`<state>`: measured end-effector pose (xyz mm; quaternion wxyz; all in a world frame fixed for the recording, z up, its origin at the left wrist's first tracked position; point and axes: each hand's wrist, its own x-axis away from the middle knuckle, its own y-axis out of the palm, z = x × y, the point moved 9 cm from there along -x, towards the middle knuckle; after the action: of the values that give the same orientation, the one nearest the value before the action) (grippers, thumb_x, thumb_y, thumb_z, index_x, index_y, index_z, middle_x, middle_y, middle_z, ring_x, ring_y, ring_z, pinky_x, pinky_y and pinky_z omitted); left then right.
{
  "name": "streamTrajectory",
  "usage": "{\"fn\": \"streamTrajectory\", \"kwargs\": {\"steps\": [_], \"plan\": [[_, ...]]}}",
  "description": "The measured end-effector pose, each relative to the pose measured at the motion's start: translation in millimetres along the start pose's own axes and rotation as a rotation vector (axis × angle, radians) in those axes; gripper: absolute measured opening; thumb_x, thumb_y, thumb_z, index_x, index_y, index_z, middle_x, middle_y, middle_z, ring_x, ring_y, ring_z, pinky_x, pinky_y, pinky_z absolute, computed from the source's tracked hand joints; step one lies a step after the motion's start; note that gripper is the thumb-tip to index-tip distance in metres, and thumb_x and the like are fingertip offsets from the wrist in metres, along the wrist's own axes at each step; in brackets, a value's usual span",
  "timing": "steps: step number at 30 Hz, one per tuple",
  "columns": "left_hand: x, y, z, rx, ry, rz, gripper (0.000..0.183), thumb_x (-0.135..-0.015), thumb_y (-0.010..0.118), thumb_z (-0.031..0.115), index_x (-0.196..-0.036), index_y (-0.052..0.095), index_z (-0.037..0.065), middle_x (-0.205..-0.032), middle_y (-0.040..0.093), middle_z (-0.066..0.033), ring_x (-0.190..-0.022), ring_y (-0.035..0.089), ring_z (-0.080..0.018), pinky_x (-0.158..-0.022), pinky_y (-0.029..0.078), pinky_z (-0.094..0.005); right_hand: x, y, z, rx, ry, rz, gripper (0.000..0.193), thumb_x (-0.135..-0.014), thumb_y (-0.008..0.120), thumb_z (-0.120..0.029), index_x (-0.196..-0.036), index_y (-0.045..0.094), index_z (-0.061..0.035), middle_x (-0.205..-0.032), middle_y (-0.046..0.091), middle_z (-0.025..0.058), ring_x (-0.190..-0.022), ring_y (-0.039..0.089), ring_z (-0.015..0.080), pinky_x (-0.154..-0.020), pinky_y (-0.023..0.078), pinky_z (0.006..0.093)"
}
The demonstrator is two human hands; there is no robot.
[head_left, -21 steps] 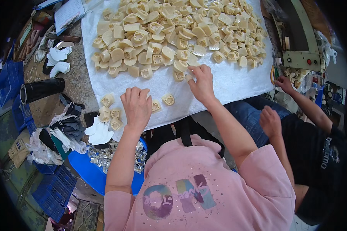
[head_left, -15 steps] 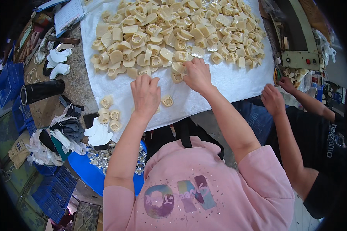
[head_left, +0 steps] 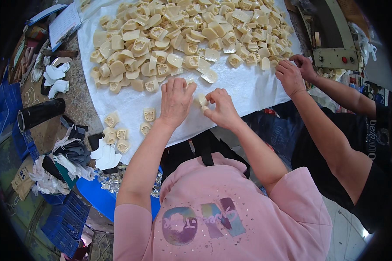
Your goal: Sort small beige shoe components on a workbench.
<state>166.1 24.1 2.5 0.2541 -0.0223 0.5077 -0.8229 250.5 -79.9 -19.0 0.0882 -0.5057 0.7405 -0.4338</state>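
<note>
Withdrawn toward six o'clock from the pile (head_left: 161,56), the right hand (head_left: 220,106) pinches one beige piece (head_left: 201,100); the left hand (head_left: 176,102), finger grip unclear, has six loose pieces (head_left: 149,114) at eight o'clock.

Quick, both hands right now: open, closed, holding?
Left hand: fingers curled near a cream piece; grip cannot be told.
Right hand: closed, pinching another cream piece.

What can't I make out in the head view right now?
Head view:
Palm side of the left hand: hidden by its own back.
Cream piece at the right hand: blurred, partly covered by it.
Metal parts: partly blocked by the left forearm.
Pile of cream pieces: cut off by the top edge.
Anything in the co-worker's hands: hidden by them.
</note>
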Motion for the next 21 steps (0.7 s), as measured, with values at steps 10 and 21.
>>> {"fn": "streamTrajectory", "kwargs": {"steps": [10,21], "plan": [[24,13,10,0.286,-0.152,-0.264,0.035,-0.064,0.072,0.012,-0.099,0.064,0.014,-0.100,0.047,-0.0063,-0.102,0.041,-0.0267,-0.087,0.030,-0.0392,21,14,35,-0.434,0.220,-0.116,0.033,-0.069,0.069,-0.019,-0.094,0.060,-0.0005,-0.084,0.057,0.0071,-0.081,0.052,0.0195,-0.073,0.042,0.0315],[31,37,-5,0.424,-0.395,-0.428,0.034,-0.066,0.072,0.022,-0.099,0.066,0.014,-0.104,0.047,-0.0063,-0.107,0.039,-0.0257,-0.091,0.028,-0.0381,30,48,55,-1.120,0.393,-0.231,0.025,-0.076,0.064,-0.014,-0.098,0.059,-0.0026,-0.087,0.057,-0.0008,-0.079,0.050,0.0080,-0.076,0.039,0.0227]]}}
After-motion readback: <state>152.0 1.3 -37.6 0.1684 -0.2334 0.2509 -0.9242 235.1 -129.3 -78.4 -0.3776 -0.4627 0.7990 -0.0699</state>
